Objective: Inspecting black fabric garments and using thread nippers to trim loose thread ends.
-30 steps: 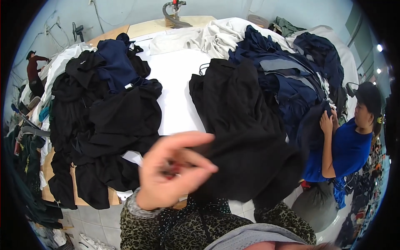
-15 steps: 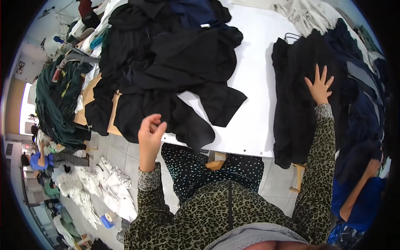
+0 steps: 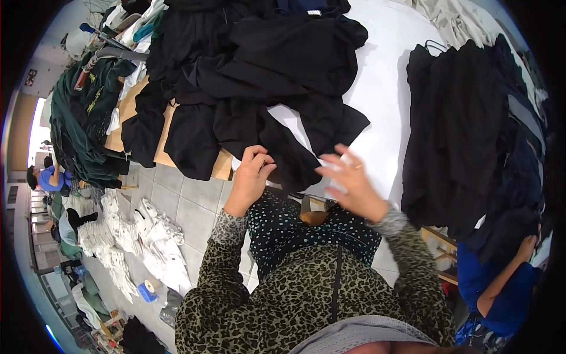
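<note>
Several black garments [image 3: 295, 59] lie heaped on the white table, some of their ends hanging over its near edge. At that edge my left hand [image 3: 252, 180] is closed, fingers curled toward the thumb, against a black sleeve-like piece [image 3: 289, 154]. Whether cloth is pinched in it is hidden. My right hand [image 3: 352, 184], smeared by motion, hovers just right of this piece with its fingers spread and nothing in them. On the table's right side rests a flat stack of black garments [image 3: 451, 130], apart from both hands.
White table top [image 3: 380, 88] shows between heap and stack. Dark blue garments [image 3: 519, 153] lie at far right, beside a co-worker's arm [image 3: 507, 277]. Dark green garments [image 3: 82, 130] hang at left. White garments [image 3: 156, 242] and a blue spool [image 3: 147, 291] lie on the tiled floor.
My right hand has left the black stack and come leftward and nearer to the heap's front edge. The whole view has shifted a little. My left hand stays curled by the near edge.
</note>
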`<state>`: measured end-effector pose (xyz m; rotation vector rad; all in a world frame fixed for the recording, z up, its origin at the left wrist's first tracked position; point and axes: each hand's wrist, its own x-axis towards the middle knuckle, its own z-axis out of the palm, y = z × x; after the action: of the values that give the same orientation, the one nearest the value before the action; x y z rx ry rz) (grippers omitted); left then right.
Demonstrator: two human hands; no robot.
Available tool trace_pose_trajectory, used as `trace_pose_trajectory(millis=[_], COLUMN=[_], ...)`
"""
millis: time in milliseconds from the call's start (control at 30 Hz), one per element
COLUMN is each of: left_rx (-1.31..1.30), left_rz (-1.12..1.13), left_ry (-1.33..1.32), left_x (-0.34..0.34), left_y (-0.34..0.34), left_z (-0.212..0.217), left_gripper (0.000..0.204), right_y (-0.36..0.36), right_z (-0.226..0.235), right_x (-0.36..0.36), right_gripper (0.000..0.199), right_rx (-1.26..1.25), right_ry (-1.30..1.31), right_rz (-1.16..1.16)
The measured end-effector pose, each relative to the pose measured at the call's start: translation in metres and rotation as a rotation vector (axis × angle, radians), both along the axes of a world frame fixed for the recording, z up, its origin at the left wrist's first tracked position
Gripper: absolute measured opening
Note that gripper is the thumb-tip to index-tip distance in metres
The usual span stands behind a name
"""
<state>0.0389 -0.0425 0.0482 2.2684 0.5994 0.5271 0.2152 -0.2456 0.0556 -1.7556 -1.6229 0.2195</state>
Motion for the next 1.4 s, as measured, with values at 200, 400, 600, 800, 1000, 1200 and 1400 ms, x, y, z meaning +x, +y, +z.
trace_pose_trajectory(millis=[200,400,600,800,1000,1200,1400], left_rx=[-0.215,-0.058,-0.377,-0.686,0.046,0.105,-0.166], left_rz=[-0.143,-0.146,-0.34,-0.23,0.086,0.159,0.255], left_ry=[-0.196,-0.129,0.048,0.269,0.185,0.153,-0.014], left_x=[0.006,0.011,0.035,0.04,-0.013,-0.002,-0.006], left_y=[0.002,0.005,0.015,0.021,0.064,0.098,0.152], left_z=[0.059,0.12,0.087,0.041,-0.029,-0.049,-0.071], left_gripper=[0.007,0.017,0.02,0.031,0.039,0.053,0.056], right_y=[0.041,0.024,-0.01,-0.05,-0.075,-0.031,0.005], right_z=[-0.039,0.089,0.066,-0.013,-0.017,0.102,0.212], right_x=[-0.016,0.048,0.072,0.087,0.09,0.084,0.071], right_gripper=[0.035,0.021,0.046,0.061,0.04,0.022,0.027], right_rx=[0.006,0.146,-0.201,-0.135,0.025,0.253,0.464], right_ry=[-0.007,0.515,1.141,1.206,1.422,1.874,1.468], right_rz=[-0.012,0.113,-0.248,-0.489,-0.632,-0.221,0.349])
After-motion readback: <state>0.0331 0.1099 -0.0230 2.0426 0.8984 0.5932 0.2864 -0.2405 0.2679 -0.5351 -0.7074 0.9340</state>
